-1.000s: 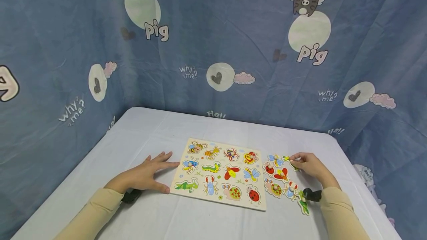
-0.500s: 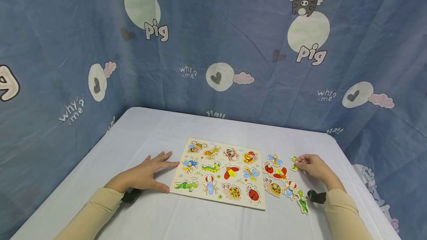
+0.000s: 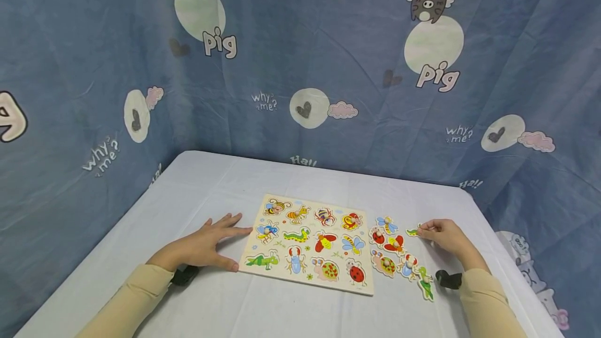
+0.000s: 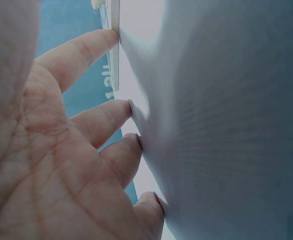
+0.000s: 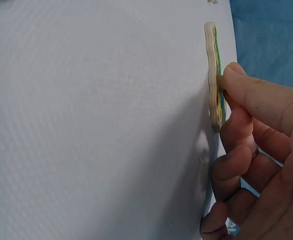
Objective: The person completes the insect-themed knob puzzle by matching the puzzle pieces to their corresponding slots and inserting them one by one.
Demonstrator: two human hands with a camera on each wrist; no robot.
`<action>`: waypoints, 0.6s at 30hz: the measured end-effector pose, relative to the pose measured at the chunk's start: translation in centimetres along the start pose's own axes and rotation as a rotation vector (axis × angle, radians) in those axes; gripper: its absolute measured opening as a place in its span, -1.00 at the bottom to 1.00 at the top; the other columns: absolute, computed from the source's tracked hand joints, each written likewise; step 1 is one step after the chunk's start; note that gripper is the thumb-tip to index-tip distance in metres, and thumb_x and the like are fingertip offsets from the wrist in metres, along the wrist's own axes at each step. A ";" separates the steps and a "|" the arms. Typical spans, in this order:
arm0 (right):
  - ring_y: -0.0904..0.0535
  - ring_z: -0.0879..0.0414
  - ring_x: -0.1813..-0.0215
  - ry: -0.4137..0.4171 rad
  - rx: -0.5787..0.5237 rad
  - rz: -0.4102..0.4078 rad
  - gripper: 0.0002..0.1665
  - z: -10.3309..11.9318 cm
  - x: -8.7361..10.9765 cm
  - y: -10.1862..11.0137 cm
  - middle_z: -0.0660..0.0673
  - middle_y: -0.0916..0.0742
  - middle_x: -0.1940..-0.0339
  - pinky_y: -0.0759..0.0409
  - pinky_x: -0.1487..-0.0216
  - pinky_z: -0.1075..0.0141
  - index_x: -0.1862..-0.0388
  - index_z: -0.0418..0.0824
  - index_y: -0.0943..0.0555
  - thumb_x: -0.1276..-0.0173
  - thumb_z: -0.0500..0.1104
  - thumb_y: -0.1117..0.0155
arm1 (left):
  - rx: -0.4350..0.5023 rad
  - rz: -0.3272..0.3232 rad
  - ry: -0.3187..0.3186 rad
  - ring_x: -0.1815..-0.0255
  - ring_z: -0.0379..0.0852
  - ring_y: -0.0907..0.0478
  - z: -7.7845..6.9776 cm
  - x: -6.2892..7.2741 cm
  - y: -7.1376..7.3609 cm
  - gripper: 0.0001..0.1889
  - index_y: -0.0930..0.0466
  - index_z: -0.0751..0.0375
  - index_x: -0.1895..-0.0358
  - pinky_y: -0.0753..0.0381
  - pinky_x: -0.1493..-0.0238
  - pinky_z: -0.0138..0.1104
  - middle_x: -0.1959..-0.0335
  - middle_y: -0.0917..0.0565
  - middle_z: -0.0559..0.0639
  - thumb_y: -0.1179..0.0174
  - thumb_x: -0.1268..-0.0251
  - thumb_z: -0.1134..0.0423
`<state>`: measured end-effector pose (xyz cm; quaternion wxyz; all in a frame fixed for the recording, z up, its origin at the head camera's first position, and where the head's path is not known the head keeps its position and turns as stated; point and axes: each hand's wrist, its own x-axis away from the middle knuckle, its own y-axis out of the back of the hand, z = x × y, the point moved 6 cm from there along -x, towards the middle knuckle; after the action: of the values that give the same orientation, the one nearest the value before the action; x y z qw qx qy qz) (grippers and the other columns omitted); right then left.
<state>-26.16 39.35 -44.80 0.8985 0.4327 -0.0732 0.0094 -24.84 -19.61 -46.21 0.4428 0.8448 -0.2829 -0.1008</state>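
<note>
My right hand [image 3: 443,236] has slid the green insect piece [image 3: 412,232] away from the loose pieces toward the table's right edge, fingers pinching it; my left hand [image 3: 206,244], fingers spread, steadies the puzzle board [image 3: 307,275].

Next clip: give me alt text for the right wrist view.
The right hand pinches a flat green-and-yellow wooden puzzle piece by its knob, seen edge-on and lying against the white tablecloth. Blue fabric shows beyond the table edge.
</note>
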 end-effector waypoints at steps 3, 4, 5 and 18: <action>-0.42 0.11 0.29 0.009 -0.016 0.012 -0.61 -0.2 0.1 0.0 0.01 -0.56 0.42 -0.37 0.28 0.30 -0.05 -0.42 -0.67 -0.56 -0.08 -0.39 | -0.002 -0.003 0.001 -0.78 0.52 0.15 0.0 0.0 0.0 -0.02 -0.50 -0.06 -0.57 0.32 -0.57 0.60 -0.76 -0.09 0.35 -0.64 -0.02 -0.23; -0.42 0.11 0.29 0.012 -0.021 0.016 -0.61 -0.2 0.1 0.0 0.01 -0.56 0.42 -0.36 0.27 0.30 -0.07 -0.42 -0.67 -0.56 -0.09 -0.39 | -0.001 -0.003 0.001 -0.78 0.52 0.15 -0.1 0.0 0.0 -0.02 -0.50 -0.06 -0.57 0.32 -0.57 0.60 -0.76 -0.09 0.36 -0.64 -0.02 -0.23; -0.42 0.12 0.29 0.014 -0.025 0.019 -0.60 -0.2 0.1 0.0 0.01 -0.55 0.42 -0.36 0.26 0.30 -0.09 -0.43 -0.66 -0.56 -0.09 -0.39 | 0.000 -0.003 0.002 -0.78 0.51 0.14 -0.1 0.0 0.0 -0.02 -0.50 -0.06 -0.57 0.31 -0.57 0.60 -0.76 -0.10 0.35 -0.64 -0.02 -0.23; -0.42 0.11 0.26 -0.009 -0.078 0.036 -0.54 -1.4 -0.2 -0.4 0.02 -0.54 0.40 -0.35 0.22 0.28 -0.24 -0.37 -0.66 -0.58 -0.05 -0.37 | -0.016 0.000 0.005 -0.78 0.50 0.14 -0.1 0.0 0.0 -0.02 -0.50 -0.08 -0.57 0.29 -0.58 0.59 -0.76 -0.10 0.34 -0.63 -0.02 -0.26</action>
<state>-26.11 40.21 -46.04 0.9141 0.3958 -0.0854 0.0207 -24.80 -19.50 -46.16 0.4504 0.8415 -0.2808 -0.1009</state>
